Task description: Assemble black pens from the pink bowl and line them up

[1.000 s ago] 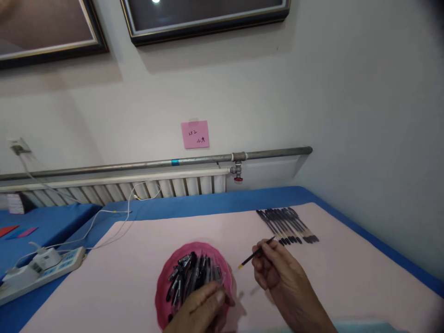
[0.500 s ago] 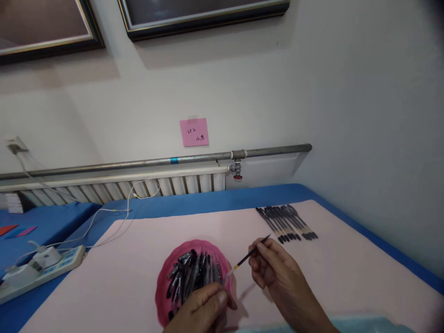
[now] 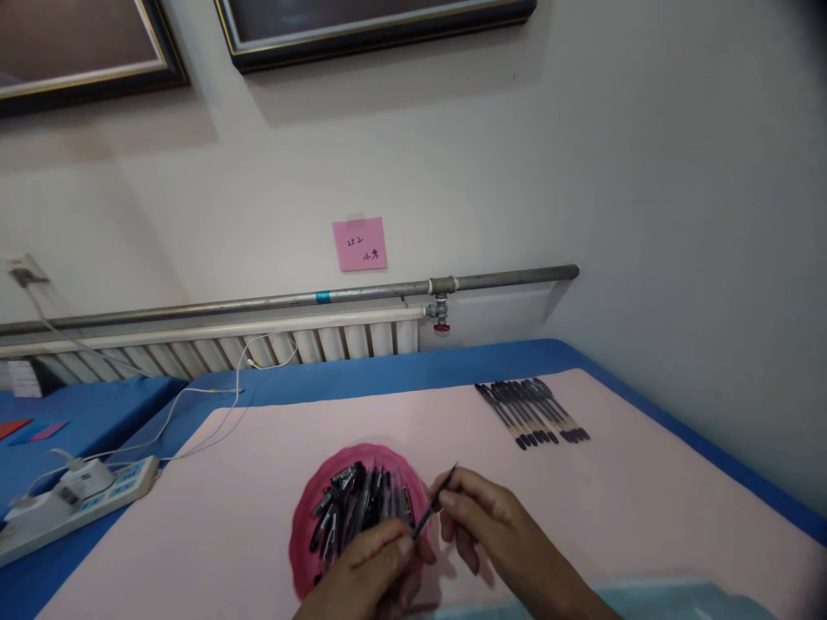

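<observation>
My right hand (image 3: 481,521) pinches a thin dark pen refill (image 3: 426,516), its pointed tip up and to the right. The refill's lower end goes into the fingers of my left hand (image 3: 381,564), which is closed around a clear pen barrel mostly hidden by the fingers. Both hands are close together over the right rim of a pink scalloped bowl (image 3: 303,499). Inside the bowl lie many black and clear pen parts (image 3: 362,504). Farther back on the right, a row of black-capped pens (image 3: 530,413) lies side by side on the pink sheet.
The pink sheet (image 3: 213,499) covers a blue table (image 3: 362,376). On the left, a power strip (image 3: 122,491) with plugged-in chargers trails white cables. Light blue material (image 3: 659,598) lies at the front edge. A radiator (image 3: 336,343) and pipe (image 3: 517,278) run along the wall behind.
My right hand has moved left and down to my left hand. Less of the refill shows between the hands, and its yellow band and the clear end are now out of sight.
</observation>
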Demonstrator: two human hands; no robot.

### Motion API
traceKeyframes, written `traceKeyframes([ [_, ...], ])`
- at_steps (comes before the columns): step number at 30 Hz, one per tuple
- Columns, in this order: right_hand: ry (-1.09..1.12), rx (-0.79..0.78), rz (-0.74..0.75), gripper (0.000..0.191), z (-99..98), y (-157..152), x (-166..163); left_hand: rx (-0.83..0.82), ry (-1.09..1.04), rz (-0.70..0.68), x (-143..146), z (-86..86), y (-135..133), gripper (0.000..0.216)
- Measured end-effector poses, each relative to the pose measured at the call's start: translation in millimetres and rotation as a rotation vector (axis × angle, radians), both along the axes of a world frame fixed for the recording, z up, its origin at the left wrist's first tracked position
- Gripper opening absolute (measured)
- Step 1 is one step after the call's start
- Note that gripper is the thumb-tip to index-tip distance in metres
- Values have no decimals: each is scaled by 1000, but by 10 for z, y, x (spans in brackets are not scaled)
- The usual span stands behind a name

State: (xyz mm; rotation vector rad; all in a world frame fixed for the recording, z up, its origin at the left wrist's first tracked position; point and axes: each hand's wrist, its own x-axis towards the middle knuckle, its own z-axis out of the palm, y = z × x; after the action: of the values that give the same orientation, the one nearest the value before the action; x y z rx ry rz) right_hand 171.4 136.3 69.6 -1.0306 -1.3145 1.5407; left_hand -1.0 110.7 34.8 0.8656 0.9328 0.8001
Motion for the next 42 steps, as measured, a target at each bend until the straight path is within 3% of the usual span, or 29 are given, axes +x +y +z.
traceKeyframes([
  [2,-36,1,2,24,-7,-3,-21,-23,-111,19,14,18,6,30],
  [6,-74,-7,-185,30,-69,51,18,-77,-310,167,-75,115,66,23],
  [12,-223,35,-41,18,-135,28,-39,46,-359,327,-302,188,177,21],
  [15,-214,77,23,14,-94,-44,-158,109,-345,302,-209,153,139,15],
  [18,-114,65,115,12,-89,-109,-279,184,-289,167,-66,168,56,20],
  [22,16,-47,176,13,-25,-168,-376,296,-143,114,-189,332,4,33],
  [25,0,-42,89,17,250,-168,-427,372,-52,271,-549,463,45,44],
  [27,21,65,12,18,492,-144,-474,390,149,442,-788,500,88,32],
  [29,65,170,-38,18,671,-106,-536,396,407,521,-949,488,122,21],
  [31,141,228,-103,20,726,-69,-606,405,665,486,-1023,442,139,15],
  [34,200,235,-162,20,612,-26,-679,439,923,361,-1030,357,141,14],
  [38,101,202,-137,17,443,47,-640,459,1063,236,-969,285,145,15],
  [42,-10,237,-167,17,427,170,-540,524,1247,53,-854,260,143,22],
])
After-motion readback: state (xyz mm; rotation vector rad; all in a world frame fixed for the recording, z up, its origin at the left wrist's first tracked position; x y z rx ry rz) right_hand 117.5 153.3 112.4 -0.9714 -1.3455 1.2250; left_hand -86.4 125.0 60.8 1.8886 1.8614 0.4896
